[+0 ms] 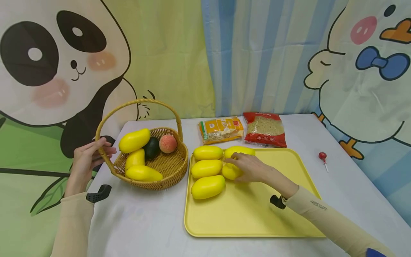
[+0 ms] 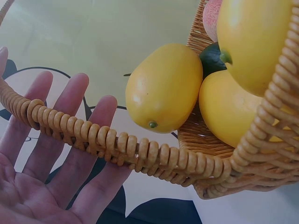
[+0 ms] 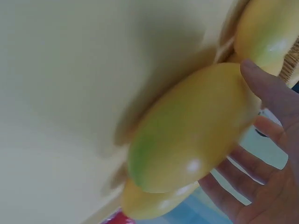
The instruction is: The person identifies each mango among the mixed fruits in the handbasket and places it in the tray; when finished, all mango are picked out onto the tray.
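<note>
A wicker basket point(image 1: 173, 182) with a tall handle point(image 1: 151, 101) holds several yellow mangoes point(image 1: 142, 173), a dark green avocado point(image 1: 151, 148) and a pink peach point(image 1: 168, 144). My left hand point(image 1: 86, 160) is at the basket's left side. Its straight fingers point(image 2: 70, 98) spread behind the handle in the left wrist view. Over the yellow tray point(image 1: 257, 214), my right hand point(image 1: 248, 167) has its thumb and fingers on either side of a mango point(image 3: 191, 130); the fingertips are partly hidden behind it. Three mangoes point(image 1: 207, 168) line the tray's left side, and another mango point(image 1: 242, 150) lies just behind the hand.
Behind the tray lie an orange food packet point(image 1: 221, 129) and a red packet point(image 1: 264, 129). A red lollipop point(image 1: 323, 156) is on the white table point(image 1: 144, 228) to the right. Cartoon-printed curtains point(image 1: 179, 53) hang close along the table's back and sides.
</note>
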The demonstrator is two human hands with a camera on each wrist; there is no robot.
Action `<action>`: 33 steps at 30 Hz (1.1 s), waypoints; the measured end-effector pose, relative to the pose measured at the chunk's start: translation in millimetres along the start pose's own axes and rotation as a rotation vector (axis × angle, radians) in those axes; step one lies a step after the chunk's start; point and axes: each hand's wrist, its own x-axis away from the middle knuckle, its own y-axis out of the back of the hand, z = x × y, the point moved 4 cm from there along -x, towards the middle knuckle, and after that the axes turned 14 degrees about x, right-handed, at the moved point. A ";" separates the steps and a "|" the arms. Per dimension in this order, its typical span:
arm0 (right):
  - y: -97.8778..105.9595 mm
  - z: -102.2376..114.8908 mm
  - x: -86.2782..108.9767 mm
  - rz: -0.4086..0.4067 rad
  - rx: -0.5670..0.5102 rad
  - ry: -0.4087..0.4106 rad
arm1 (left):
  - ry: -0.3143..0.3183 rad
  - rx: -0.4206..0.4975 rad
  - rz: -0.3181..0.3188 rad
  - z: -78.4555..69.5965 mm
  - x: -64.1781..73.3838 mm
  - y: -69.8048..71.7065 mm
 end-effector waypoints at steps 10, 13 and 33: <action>37.4 42.3 -48.4 0.052 -0.063 0.096 | 0.014 -0.002 -0.011 0.7 0.2 1.5; 45.1 58.0 -70.8 0.051 -0.075 0.149 | 0.007 0.000 -0.009 -0.7 -0.2 0.8; 39.4 153.3 -191.1 0.113 -0.162 0.265 | 0.018 0.056 0.039 2.9 -2.2 3.2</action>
